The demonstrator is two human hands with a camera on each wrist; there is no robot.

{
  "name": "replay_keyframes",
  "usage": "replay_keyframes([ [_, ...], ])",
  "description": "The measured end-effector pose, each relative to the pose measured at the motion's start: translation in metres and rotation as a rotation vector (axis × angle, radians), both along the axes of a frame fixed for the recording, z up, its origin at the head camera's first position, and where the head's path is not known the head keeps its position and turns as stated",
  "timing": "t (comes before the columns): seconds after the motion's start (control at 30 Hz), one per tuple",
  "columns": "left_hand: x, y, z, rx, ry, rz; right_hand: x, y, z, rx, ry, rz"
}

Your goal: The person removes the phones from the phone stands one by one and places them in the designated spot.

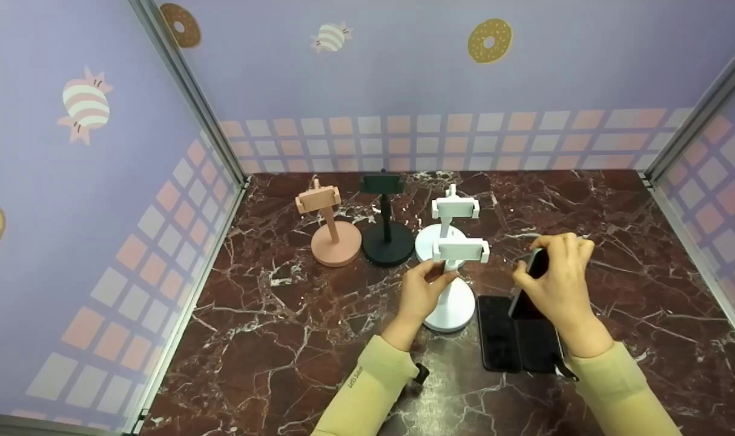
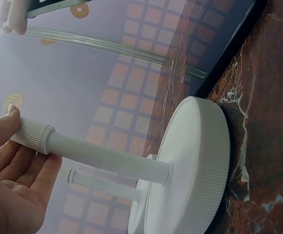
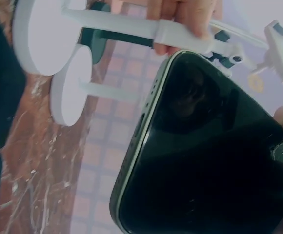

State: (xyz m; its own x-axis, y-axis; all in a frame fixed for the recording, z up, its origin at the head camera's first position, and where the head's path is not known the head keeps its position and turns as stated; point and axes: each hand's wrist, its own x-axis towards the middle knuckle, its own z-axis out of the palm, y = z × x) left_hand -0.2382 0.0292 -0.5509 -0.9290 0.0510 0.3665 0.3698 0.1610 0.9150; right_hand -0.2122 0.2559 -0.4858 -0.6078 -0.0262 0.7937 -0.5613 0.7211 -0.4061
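My left hand [image 1: 421, 293] grips the upper post of a white phone stand [image 1: 451, 312], just below its clamp. In the left wrist view, thumb and fingers sit about the ribbed collar of the stand [image 2: 107, 156], whose round base is on the table. My right hand [image 1: 562, 290] holds a smartphone [image 1: 528, 301] by its edges, tilted, right of the stand and apart from its clamp. The right wrist view shows the dark screen of this smartphone [image 3: 205, 141] and its port edge. Beneath it, two dark phones, one left [image 1: 499, 339] and one right [image 1: 538, 348], lie side by side.
Behind the gripped stand is another white stand [image 1: 455, 209]. A black stand [image 1: 387, 245] and a pink stand [image 1: 336, 245] are in a row to its left. Patterned panels [image 1: 379, 72] enclose the dark red marbled table [image 1: 252, 363] at the back and sides.
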Motion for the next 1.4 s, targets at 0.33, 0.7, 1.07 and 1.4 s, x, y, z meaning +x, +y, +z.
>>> replay_keyframes([
  [0.33, 0.001, 0.002, 0.0, 0.013, 0.01, 0.017, 0.004, 0.024, -0.015, 0.043, -0.032, -0.065],
  [0.7, 0.002, 0.003, 0.003, -0.051, 0.029, 0.062, 0.01, 0.055, -0.034, 0.102, -0.091, -0.172],
  [1.07, -0.001, 0.008, 0.012, -0.069, 0.041, 0.061, 0.021, 0.094, -0.046, 0.159, -0.33, -0.297],
  [1.4, -0.008, 0.018, 0.027, -0.066, 0.051, 0.035, 0.022, 0.126, -0.056, 0.163, -0.487, -0.337],
])
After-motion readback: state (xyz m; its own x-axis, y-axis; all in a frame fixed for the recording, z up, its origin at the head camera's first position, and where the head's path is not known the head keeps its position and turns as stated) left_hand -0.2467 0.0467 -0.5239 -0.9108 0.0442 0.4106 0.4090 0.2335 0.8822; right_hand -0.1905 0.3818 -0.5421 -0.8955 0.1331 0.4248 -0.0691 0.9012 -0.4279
